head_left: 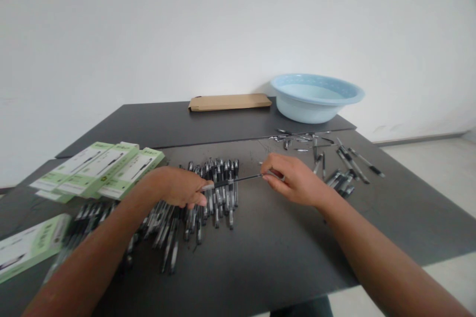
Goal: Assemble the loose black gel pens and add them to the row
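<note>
Your left hand [178, 189] and right hand [293, 181] pinch opposite ends of one thin black pen [232, 182] above the pen pile [208, 193] | risk: a skewed pull bends it or drops it among look-alikes | loose parts [334, 158] at 2 o'clock could roll off the counter [260, 247] | green boxes [100, 168] at 10 o'clock: print unreadable

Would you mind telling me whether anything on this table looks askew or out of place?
Nothing looks damaged. The pens lie in a loose heap, and pen parts are scattered near the blue basin. Both hands hold one thin refill.
</note>
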`<state>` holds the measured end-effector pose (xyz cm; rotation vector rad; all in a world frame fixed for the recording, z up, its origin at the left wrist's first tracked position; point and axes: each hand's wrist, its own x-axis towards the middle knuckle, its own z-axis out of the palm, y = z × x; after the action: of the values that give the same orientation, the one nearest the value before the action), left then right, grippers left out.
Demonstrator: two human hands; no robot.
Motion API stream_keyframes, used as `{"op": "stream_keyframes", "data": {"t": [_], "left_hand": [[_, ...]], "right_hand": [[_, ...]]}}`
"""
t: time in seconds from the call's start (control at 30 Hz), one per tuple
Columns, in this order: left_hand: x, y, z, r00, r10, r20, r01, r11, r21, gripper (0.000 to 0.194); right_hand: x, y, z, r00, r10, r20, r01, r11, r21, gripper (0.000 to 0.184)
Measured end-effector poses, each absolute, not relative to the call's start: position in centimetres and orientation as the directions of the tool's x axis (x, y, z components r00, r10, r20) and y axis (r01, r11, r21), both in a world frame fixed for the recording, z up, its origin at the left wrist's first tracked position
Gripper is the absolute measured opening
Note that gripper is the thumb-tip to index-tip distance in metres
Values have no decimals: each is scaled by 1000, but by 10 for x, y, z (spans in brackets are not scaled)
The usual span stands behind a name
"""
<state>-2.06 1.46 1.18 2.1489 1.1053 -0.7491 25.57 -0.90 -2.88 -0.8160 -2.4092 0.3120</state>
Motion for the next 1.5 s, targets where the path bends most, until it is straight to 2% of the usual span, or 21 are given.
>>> {"op": "stream_keyframes", "data": {"t": [0.2,0.3,0.4,0.67,0.97,1.3,1.5], "left_hand": [[-20,14,12,483,509,-712,851,-465,245,36],[-21,14,12,477,508,-717,853,-465,238,39],[-21,14,12,476,513,-715,851,-474,227,46],[-17,12,16,460,516,-723,856,-473,208,40],[-17,13,16,477,507,-718,847,-483,221,32],[-20,12,13,502,519,-692,831,-512,219,35],[-19,11,13,499,524,-690,832,-512,213,33]], "right_hand": [[264,-8,-24,-657,613,439,487,789,-373,10],[277,-5,-21,-541,679,497,552,732,-400,17],[284,-3,-21,-470,698,540,572,707,-416,16],[259,-11,-25,-642,634,432,499,773,-393,16],[257,-9,-28,-654,602,458,461,798,-390,4],[264,-8,-26,-573,650,499,512,760,-400,14],[255,-12,-31,-622,643,447,498,765,-408,11]]}}
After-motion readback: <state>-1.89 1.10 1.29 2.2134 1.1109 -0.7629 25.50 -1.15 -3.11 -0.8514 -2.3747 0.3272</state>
